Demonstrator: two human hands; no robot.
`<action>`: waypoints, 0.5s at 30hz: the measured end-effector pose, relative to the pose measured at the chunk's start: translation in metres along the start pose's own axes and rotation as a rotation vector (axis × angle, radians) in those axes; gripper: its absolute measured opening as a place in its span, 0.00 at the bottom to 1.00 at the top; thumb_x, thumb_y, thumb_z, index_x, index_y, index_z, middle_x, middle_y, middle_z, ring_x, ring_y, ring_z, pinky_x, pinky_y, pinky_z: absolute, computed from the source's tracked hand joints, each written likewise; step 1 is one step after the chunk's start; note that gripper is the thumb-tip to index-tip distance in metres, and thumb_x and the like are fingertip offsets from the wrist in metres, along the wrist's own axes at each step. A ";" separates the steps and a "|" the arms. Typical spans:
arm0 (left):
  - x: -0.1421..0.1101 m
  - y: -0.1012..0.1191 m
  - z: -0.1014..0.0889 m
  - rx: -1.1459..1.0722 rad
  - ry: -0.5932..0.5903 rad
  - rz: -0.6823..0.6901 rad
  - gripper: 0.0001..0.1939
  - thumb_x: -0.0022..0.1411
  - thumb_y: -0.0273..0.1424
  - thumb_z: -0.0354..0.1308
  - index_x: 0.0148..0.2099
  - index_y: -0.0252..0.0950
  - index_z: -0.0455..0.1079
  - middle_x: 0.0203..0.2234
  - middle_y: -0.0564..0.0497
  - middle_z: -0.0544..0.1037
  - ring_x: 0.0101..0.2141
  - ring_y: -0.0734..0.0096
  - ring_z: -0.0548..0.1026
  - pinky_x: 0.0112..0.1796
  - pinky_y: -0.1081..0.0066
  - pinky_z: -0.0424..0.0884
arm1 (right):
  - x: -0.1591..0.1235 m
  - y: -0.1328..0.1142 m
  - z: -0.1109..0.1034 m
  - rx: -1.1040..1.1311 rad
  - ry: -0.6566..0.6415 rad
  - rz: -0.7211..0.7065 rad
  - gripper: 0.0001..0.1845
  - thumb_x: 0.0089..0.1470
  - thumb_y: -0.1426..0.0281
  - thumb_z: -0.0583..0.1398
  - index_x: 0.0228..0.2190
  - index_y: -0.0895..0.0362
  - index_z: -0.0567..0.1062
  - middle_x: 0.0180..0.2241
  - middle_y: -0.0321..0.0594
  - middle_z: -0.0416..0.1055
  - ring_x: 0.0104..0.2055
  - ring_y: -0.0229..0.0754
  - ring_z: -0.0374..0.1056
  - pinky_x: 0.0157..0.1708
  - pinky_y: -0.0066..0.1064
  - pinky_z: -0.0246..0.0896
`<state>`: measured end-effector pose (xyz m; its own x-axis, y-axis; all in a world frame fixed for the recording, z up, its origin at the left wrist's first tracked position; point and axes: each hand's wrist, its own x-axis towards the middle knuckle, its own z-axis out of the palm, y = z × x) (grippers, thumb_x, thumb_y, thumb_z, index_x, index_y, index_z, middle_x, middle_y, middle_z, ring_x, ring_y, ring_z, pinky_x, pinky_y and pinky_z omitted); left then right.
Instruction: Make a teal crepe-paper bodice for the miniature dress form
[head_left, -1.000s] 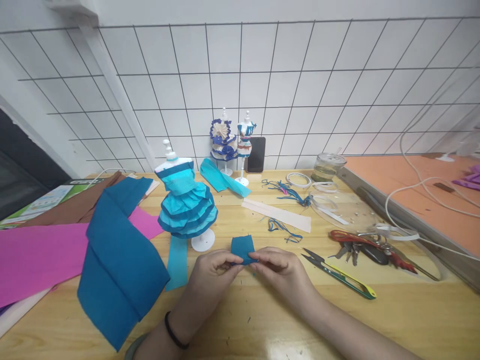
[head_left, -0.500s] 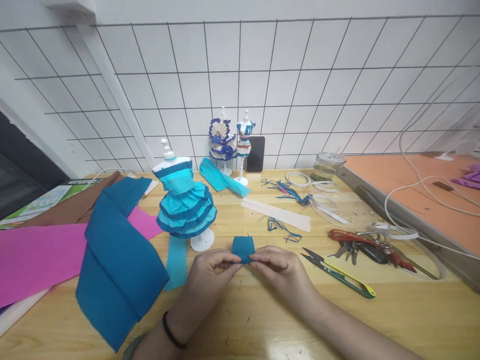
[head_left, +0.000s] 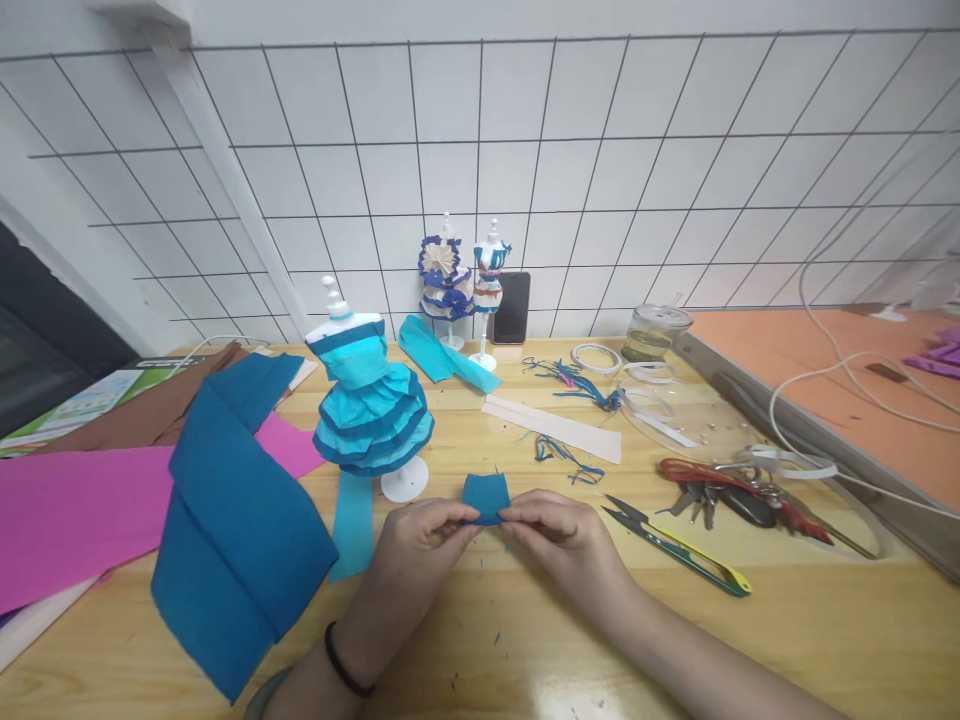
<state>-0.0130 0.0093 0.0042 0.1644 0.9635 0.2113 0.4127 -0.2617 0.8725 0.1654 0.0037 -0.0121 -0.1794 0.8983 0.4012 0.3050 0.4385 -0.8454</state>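
A small piece of dark blue crepe paper (head_left: 486,494) is pinched at its near edge by both hands, just above the wooden table. My left hand (head_left: 424,545) is closed on its left corner, thumb and forefinger together. On the right corner, my right hand (head_left: 562,535) has the same kind of pinch. Behind my left hand stands a mini dress form (head_left: 371,385) in a tiered turquoise dress with dark blue trim. A turquoise paper strip (head_left: 351,530) lies by its base. Thread snips (head_left: 679,545) with yellow and green handles lie right of my right hand.
Large dark blue crepe paper (head_left: 240,500) and pink paper (head_left: 82,510) cover the left side. Two smaller dress forms (head_left: 489,275) and a phone (head_left: 511,308) stand by the wall. Rightward are a beige strip (head_left: 555,428), paper scraps (head_left: 568,458), keys (head_left: 701,502) and a glass jar (head_left: 654,330).
The hands hold nearly the same place and pinch. My left fingertips have shifted slightly, and the near edge of the blue paper looks a little straighter.
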 end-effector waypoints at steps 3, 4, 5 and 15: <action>-0.001 -0.002 0.000 0.000 -0.021 0.004 0.06 0.49 0.26 0.58 0.30 0.39 0.76 0.25 0.51 0.80 0.27 0.67 0.76 0.29 0.72 0.71 | 0.000 0.000 0.000 -0.005 0.002 0.011 0.06 0.49 0.71 0.60 0.29 0.53 0.78 0.28 0.41 0.76 0.30 0.42 0.71 0.30 0.32 0.68; -0.001 -0.003 0.000 0.002 -0.023 0.006 0.06 0.49 0.25 0.58 0.30 0.39 0.76 0.25 0.51 0.80 0.27 0.67 0.76 0.28 0.73 0.71 | 0.000 -0.001 0.000 -0.005 0.003 0.015 0.06 0.49 0.71 0.60 0.29 0.53 0.78 0.28 0.41 0.76 0.30 0.42 0.71 0.30 0.32 0.68; -0.001 -0.003 0.001 0.006 -0.024 0.008 0.06 0.49 0.25 0.58 0.29 0.39 0.76 0.25 0.51 0.80 0.26 0.68 0.76 0.28 0.73 0.70 | 0.000 -0.001 0.000 -0.005 0.003 0.018 0.06 0.48 0.71 0.60 0.29 0.53 0.78 0.28 0.41 0.76 0.30 0.42 0.71 0.30 0.32 0.68; 0.002 0.000 0.000 0.053 -0.041 -0.029 0.05 0.50 0.26 0.58 0.30 0.36 0.75 0.24 0.51 0.79 0.26 0.70 0.75 0.28 0.75 0.70 | 0.000 0.001 0.001 0.010 0.014 0.025 0.06 0.48 0.73 0.60 0.28 0.53 0.78 0.28 0.41 0.76 0.31 0.41 0.72 0.31 0.32 0.67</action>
<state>-0.0126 0.0114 0.0048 0.1880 0.9679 0.1668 0.4645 -0.2372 0.8532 0.1648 0.0041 -0.0130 -0.1591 0.9091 0.3849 0.2999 0.4160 -0.8585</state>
